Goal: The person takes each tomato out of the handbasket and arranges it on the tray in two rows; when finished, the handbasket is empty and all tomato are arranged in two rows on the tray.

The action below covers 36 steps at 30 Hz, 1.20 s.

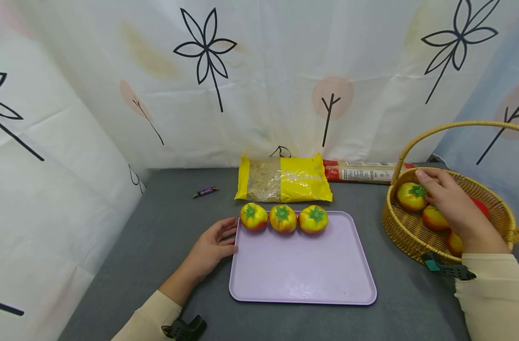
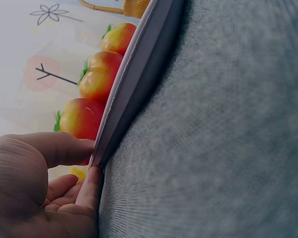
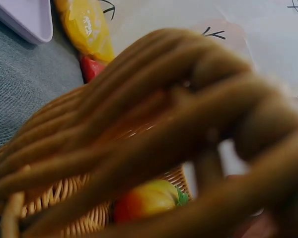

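Observation:
Three yellow-and-red tomatoes with green leaf tops, the middle one [image 1: 283, 219] among them, line the back edge of a lilac tray [image 1: 302, 270]. My left hand [image 1: 210, 246] touches the tray's left edge; the left wrist view shows the thumb [image 2: 72, 148] and a finger at its rim. My right hand [image 1: 449, 201] reaches inside a wicker basket [image 1: 402, 237], fingers at the right side of a tomato [image 1: 412, 196]. I cannot tell whether they grip it. More tomatoes [image 1: 434, 219] lie under that hand. In the right wrist view the basket handle [image 3: 154, 119] hides most of the hand.
Behind the tray lies a yellow-and-clear food packet [image 1: 285, 180]. A long red-and-pale package [image 1: 359, 171] extends from it towards the basket. A small purple wrapped candy [image 1: 205, 191] sits at the back left of the grey tabletop [image 1: 169, 208]. Printed curtains [image 1: 268, 94] enclose the table's back and sides.

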### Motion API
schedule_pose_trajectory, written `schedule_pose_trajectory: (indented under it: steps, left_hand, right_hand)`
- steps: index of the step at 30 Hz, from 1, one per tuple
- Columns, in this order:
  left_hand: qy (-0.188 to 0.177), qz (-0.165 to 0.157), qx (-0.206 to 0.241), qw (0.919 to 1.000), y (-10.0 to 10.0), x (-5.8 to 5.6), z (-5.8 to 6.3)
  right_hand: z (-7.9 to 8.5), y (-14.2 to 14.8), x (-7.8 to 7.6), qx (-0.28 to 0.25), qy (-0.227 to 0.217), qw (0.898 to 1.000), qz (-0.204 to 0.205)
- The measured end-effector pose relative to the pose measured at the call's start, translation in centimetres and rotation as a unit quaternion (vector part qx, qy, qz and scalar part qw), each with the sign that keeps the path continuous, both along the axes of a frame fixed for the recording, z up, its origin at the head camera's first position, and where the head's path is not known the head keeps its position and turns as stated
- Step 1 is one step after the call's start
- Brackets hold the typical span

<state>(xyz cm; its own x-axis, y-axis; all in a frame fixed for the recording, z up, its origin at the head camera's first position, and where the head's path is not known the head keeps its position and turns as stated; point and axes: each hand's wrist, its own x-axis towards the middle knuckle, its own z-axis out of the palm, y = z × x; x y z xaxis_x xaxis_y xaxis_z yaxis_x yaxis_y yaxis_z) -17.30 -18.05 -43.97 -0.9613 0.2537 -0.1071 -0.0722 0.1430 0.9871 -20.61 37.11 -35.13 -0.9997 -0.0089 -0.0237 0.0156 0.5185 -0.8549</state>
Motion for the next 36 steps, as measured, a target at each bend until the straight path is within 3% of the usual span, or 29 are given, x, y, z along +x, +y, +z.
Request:
schedule_pose_trajectory:
  steps: [9, 14, 21, 26, 36]
  left_hand:
    - [-0.001, 0.001, -0.004, 1.0000, -0.1, 0.1, 0.1]
    - [-0.003, 0.001, -0.004, 1.0000, -0.1, 0.1, 0.1]
    - [-0.004, 0.002, -0.003, 1.0000, 0.0, 0.1, 0.1]
    - [-0.005, 0.003, -0.002, 1.0000, 0.0, 0.0, 0.1]
    - [-0.005, 0.004, 0.001, 1.0000, 0.0, 0.0, 0.0]
  right_hand:
    - [-0.3, 0.6, -0.3, 0.117, -0.047, 0.992, 0.014]
    - [-0.9, 0.8, -0.6, 0.169, -0.033, 0.984, 0.046]
    - [-1.4, 0.4, -1.0, 0.250, 0.003, 0.964, 0.092]
    - [-1.2, 0.1, -0.9, 0.249, 0.007, 0.965, 0.082]
    - [-0.6, -0.5, -0.4, 0.217, 0.069, 0.973, 0.027]
